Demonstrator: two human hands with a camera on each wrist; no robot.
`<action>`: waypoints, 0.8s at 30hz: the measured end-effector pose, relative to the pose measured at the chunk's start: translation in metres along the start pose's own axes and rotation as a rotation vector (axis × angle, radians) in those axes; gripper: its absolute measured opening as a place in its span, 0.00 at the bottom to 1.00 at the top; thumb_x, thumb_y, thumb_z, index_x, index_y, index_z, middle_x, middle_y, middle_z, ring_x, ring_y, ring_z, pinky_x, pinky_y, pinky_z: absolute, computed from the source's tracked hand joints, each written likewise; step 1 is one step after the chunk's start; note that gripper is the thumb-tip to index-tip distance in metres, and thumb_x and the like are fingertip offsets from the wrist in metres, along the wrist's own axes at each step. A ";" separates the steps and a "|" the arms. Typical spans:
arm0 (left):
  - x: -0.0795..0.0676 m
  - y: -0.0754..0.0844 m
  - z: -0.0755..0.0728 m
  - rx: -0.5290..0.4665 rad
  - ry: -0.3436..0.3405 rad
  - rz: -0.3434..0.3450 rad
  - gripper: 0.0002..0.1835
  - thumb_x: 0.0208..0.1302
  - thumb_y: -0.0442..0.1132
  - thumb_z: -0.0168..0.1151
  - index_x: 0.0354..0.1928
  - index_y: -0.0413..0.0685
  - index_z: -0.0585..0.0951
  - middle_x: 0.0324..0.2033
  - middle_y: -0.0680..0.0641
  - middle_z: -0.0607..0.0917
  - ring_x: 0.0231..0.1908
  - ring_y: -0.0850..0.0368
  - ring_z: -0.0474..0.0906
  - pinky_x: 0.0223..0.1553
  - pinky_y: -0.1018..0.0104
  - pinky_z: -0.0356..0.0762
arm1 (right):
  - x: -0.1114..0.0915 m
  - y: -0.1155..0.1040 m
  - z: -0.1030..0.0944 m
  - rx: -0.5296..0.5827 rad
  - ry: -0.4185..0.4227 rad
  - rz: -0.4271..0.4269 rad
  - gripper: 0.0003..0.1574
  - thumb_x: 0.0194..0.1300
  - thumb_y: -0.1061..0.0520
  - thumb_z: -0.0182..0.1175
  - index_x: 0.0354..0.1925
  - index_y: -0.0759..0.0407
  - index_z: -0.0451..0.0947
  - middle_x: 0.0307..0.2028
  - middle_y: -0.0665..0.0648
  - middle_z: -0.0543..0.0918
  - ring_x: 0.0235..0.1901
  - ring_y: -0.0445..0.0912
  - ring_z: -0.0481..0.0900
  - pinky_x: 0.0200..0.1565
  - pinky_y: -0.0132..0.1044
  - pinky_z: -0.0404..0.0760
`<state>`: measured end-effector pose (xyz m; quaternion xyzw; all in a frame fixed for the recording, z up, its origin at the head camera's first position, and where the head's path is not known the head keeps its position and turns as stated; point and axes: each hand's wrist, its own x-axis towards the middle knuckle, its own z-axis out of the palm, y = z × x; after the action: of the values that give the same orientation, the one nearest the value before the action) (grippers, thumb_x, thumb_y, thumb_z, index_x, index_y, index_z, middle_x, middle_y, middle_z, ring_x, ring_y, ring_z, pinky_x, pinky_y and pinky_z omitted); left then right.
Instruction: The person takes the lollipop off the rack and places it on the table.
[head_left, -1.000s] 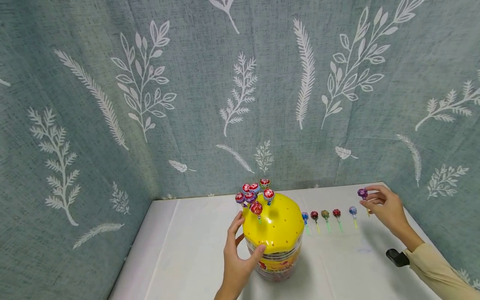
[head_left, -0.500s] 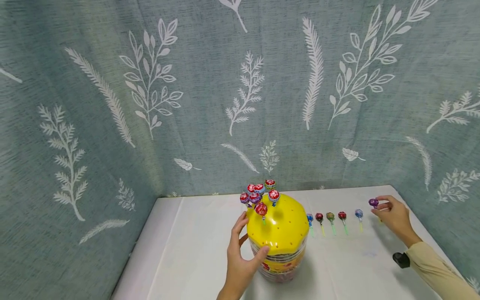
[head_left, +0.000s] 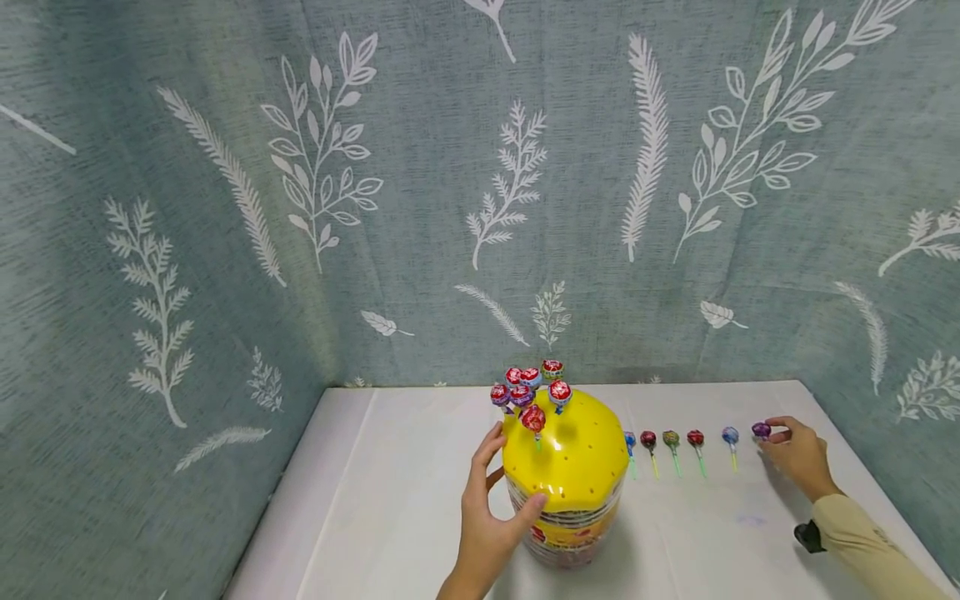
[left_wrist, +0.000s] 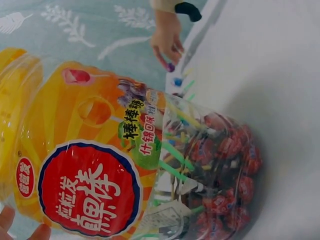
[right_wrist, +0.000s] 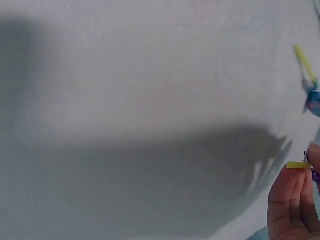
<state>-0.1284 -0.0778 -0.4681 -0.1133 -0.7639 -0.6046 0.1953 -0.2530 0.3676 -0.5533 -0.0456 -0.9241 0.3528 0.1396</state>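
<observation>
Pinching purple lollipop (head_left: 761,431) w/ my R hand (head_left: 804,458), I've lowered it toward tbl (head_left: 405,467), well right of jar (head_left: 567,477); tbl contact unclear. Other lollipops (head_left: 671,438) lie btwn it & jar; placement judged in line w/ their row. My L hand (head_left: 487,525) grips jar's side.

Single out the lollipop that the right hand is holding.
The purple lollipop with the yellow stick, farthest from the jar: the right hand pinches it, while five other lollipops lie untouched on the table.
</observation>
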 end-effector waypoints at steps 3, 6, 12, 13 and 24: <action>0.000 0.000 0.000 0.000 -0.002 -0.009 0.36 0.55 0.46 0.69 0.64 0.63 0.64 0.68 0.56 0.62 0.66 0.56 0.60 0.53 0.50 0.72 | 0.000 0.006 0.004 -0.020 0.006 0.004 0.23 0.50 0.67 0.65 0.44 0.77 0.72 0.24 0.62 0.79 0.19 0.43 0.73 0.19 0.33 0.71; 0.000 0.000 0.000 -0.002 -0.004 -0.029 0.35 0.55 0.47 0.69 0.64 0.64 0.64 0.68 0.57 0.62 0.66 0.57 0.59 0.54 0.50 0.71 | 0.000 0.007 0.007 -0.045 0.010 -0.016 0.22 0.49 0.67 0.65 0.42 0.77 0.72 0.23 0.62 0.80 0.21 0.46 0.75 0.24 0.38 0.70; 0.001 -0.001 0.000 0.007 -0.008 -0.013 0.35 0.55 0.46 0.69 0.64 0.64 0.64 0.68 0.56 0.62 0.66 0.56 0.60 0.53 0.51 0.72 | 0.003 0.007 0.009 -0.077 -0.004 -0.015 0.20 0.49 0.68 0.64 0.42 0.75 0.71 0.22 0.60 0.78 0.23 0.49 0.74 0.28 0.44 0.71; 0.001 -0.001 0.000 0.012 -0.006 -0.007 0.36 0.55 0.45 0.69 0.64 0.63 0.64 0.68 0.56 0.62 0.66 0.55 0.60 0.52 0.51 0.72 | 0.003 0.008 0.009 -0.079 -0.006 -0.009 0.21 0.49 0.68 0.64 0.42 0.75 0.71 0.22 0.60 0.78 0.23 0.50 0.74 0.28 0.45 0.71; 0.001 0.000 0.000 -0.006 -0.001 -0.022 0.36 0.55 0.46 0.69 0.64 0.64 0.64 0.68 0.57 0.61 0.66 0.56 0.59 0.54 0.52 0.72 | 0.001 -0.005 -0.002 -0.064 -0.032 0.020 0.25 0.54 0.63 0.62 0.47 0.76 0.68 0.28 0.69 0.77 0.29 0.59 0.75 0.26 0.40 0.70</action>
<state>-0.1293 -0.0774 -0.4676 -0.1056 -0.7634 -0.6089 0.1881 -0.2529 0.3652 -0.5487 -0.0538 -0.9364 0.3254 0.1196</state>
